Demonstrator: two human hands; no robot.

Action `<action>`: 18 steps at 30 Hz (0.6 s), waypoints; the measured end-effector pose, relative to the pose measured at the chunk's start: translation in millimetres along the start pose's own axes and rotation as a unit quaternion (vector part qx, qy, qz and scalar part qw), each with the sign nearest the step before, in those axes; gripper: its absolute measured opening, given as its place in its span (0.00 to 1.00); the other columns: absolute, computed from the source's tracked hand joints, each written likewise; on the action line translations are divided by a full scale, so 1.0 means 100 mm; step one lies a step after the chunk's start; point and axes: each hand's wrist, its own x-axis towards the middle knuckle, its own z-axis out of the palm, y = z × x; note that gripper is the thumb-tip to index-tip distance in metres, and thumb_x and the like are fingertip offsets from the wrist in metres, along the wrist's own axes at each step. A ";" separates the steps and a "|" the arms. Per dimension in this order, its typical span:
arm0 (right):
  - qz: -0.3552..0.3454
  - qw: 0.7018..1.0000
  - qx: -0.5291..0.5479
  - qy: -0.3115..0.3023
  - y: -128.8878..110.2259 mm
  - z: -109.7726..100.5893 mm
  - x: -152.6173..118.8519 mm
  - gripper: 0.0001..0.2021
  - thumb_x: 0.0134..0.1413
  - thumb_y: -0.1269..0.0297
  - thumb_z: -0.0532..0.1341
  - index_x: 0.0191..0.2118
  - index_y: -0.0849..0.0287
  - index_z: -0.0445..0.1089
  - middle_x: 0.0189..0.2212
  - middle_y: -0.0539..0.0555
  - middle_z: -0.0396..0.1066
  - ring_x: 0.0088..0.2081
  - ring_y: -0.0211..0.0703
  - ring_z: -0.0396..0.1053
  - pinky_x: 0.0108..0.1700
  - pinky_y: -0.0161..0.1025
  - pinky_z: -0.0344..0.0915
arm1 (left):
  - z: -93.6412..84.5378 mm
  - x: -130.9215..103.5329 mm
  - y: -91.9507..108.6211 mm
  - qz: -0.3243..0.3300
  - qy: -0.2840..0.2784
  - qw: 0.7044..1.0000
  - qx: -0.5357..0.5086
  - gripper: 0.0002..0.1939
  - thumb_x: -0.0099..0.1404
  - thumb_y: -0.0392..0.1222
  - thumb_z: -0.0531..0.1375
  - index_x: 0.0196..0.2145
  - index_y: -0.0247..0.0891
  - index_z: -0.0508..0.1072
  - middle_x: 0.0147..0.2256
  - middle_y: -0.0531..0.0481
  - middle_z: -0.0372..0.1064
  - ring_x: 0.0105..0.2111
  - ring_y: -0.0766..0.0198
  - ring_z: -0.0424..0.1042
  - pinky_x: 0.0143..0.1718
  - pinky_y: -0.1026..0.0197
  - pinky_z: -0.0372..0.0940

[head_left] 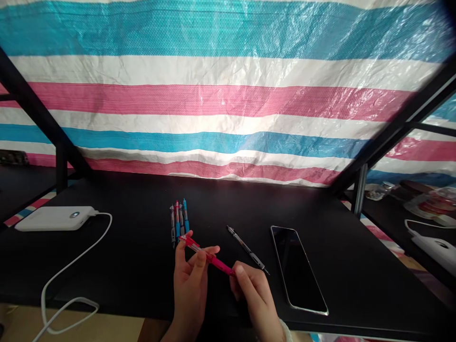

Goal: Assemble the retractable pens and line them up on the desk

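A pink-red pen is held slantwise above the black table between both hands. My left hand is closed on its clear upper part, thumb in front and a fingertip near the pen's end. The fingers of my right hand pinch the opposite, lower end, hiding the tip. Behind my left hand, several pens with blue, grey and red parts lie side by side. A grey-and-black pen lies alone on the table, just beyond my right hand.
To the right of the hands lies a dark-screened smartphone. A white power bank with a white cable is at the left. Black metal frame bars slope up on both sides, before a striped plastic sheet. The table's front edge is close.
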 end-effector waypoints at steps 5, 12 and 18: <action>0.002 1.000 0.018 0.022 0.03 -0.01 0.00 0.27 0.68 0.48 0.48 0.21 0.59 0.61 0.18 0.48 0.57 0.23 0.37 0.56 0.28 0.36 0.53 | 0.03 -0.02 0.04 -0.007 -0.007 0.999 0.040 0.41 0.60 0.47 0.66 0.65 0.50 0.50 0.32 0.48 0.79 0.32 0.62 0.77 0.36 0.61 0.68; 0.007 0.999 0.022 0.045 0.06 -0.01 0.00 0.27 0.68 0.47 0.47 0.21 0.59 0.62 0.18 0.48 0.57 0.23 0.38 0.57 0.28 0.36 0.53 | 0.00 -0.01 0.06 -0.037 -0.023 0.998 0.039 0.40 0.60 0.47 0.66 0.65 0.49 0.53 0.31 0.49 0.78 0.29 0.63 0.75 0.36 0.61 0.68; 0.012 0.998 0.032 0.052 0.06 0.00 -0.01 0.27 0.68 0.47 0.48 0.22 0.59 0.63 0.18 0.48 0.58 0.23 0.38 0.57 0.28 0.36 0.53 | -0.01 0.01 0.05 -0.023 -0.035 0.999 0.011 0.40 0.61 0.46 0.65 0.66 0.52 0.50 0.32 0.49 0.79 0.33 0.63 0.75 0.40 0.61 0.67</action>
